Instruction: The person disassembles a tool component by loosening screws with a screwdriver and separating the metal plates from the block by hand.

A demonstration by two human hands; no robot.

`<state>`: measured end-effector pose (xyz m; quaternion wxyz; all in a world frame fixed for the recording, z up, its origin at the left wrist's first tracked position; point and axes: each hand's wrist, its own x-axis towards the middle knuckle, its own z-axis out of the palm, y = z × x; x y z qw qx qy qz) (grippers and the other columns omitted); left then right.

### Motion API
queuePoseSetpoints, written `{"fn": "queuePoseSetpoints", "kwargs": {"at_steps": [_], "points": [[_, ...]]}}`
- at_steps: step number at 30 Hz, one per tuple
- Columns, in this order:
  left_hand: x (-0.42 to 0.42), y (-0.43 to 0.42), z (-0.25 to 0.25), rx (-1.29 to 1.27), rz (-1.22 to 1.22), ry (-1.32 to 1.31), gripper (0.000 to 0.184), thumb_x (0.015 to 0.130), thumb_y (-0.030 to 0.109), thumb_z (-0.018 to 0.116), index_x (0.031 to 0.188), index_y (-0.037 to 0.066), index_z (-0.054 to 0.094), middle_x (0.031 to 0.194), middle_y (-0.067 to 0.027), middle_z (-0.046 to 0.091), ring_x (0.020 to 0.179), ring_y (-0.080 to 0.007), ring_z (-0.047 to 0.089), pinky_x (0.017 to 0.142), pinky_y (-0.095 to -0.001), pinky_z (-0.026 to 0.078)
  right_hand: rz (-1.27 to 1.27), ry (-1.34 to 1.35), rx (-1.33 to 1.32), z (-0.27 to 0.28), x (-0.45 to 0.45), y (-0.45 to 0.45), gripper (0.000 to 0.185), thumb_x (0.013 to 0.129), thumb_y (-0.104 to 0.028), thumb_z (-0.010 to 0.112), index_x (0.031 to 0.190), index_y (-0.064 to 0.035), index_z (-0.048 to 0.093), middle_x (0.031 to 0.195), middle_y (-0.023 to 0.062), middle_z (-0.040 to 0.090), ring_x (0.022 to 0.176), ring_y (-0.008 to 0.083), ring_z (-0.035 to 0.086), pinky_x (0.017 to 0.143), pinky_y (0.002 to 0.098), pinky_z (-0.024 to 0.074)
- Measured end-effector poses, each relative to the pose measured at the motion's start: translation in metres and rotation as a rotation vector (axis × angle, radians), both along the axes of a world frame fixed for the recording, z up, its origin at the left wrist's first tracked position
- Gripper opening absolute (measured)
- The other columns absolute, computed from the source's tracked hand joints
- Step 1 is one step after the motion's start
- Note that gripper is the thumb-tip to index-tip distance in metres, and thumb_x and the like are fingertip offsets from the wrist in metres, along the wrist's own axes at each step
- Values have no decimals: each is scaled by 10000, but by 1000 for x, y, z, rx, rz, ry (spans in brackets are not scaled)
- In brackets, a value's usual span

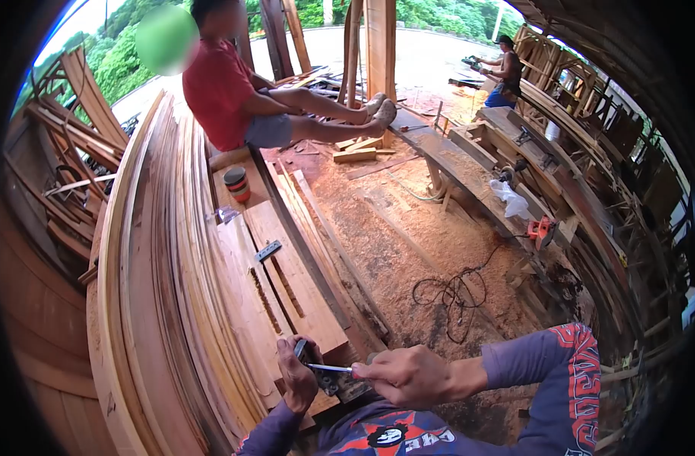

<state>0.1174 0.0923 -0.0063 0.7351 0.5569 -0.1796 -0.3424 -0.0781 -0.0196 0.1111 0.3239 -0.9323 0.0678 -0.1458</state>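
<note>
My right hand (408,375) is closed around the handle of a screwdriver (330,368), and its thin metal shaft points left. The tip of the shaft meets a small dark metal piece (309,353) that my left hand (296,378) grips; its exact kind is hard to make out. Both hands are low in the head view, in front of my body, over the near end of some boards (324,334). Two long narrow slots are cut in these boards. A small grey-blue metal part with holes (268,251) lies across them farther up.
A dark can with an orange band (236,185) stands on the boards, near a seated person (222,99). Long planks (165,251) are stacked at left. Sawdust and a coiled cord (450,296) cover the floor. Another person (507,72) works behind the right bench (469,178).
</note>
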Motion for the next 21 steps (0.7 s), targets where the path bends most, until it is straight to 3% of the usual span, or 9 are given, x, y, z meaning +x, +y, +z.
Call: {"fn": "queuePoseSetpoints", "kwargs": {"at_steps": [2,5,7,9,11,12,16,21], "points": [[1,0,0,-4,24,-20,691,1064,619,205,930,49,572,666,-59,574,544,-147,533,516,-271,438,-54,65,242,7,2,0,232,918,-188,649,1119,-96,718,824,165,694,767,356,710,690,434,582],[9,2,-11,-69,-22,-80,747,1018,701,213,933,54,576,665,-53,573,547,-146,535,516,-262,429,-114,296,432,23,7,-5,312,940,-227,654,1203,-59,669,943,201,706,869,377,718,793,421,582],[17,0,-17,-138,-30,42,815,974,782,184,947,67,575,701,-46,566,612,-147,521,576,-283,425,12,47,241,23,11,-13,367,906,-198,674,1231,-30,644,990,205,685,825,343,710,761,389,583],[13,2,18,-21,-53,83,946,879,917,125,975,75,547,726,-51,543,636,-153,493,630,-283,429,73,3,-254,39,12,-10,350,875,-145,684,1196,-7,654,1001,201,660,751,270,668,635,337,554],[8,3,30,-12,-78,259,927,889,907,137,976,74,534,721,-56,550,625,-154,500,616,-280,428,285,-27,-731,48,12,-15,428,809,-104,730,1213,8,643,1014,191,654,725,246,638,548,322,518],[2,6,36,-18,-68,252,911,896,900,149,968,74,526,708,-59,544,611,-158,499,599,-287,427,338,-31,-879,51,12,-14,364,848,-92,691,1196,9,658,957,212,663,650,209,604,468,287,440],[-7,14,36,-116,-19,298,850,928,862,196,957,70,505,666,-70,517,571,-178,491,552,-309,422,466,-64,-973,55,17,-19,337,873,-123,669,1171,34,682,857,232,666,550,166,546,405,259,347],[-7,13,25,-114,0,281,779,980,788,228,962,58,500,644,-81,494,565,-194,483,553,-324,425,414,-48,-830,43,21,-18,337,848,-128,681,1131,54,701,853,215,662,551,152,522,407,247,339]]}}
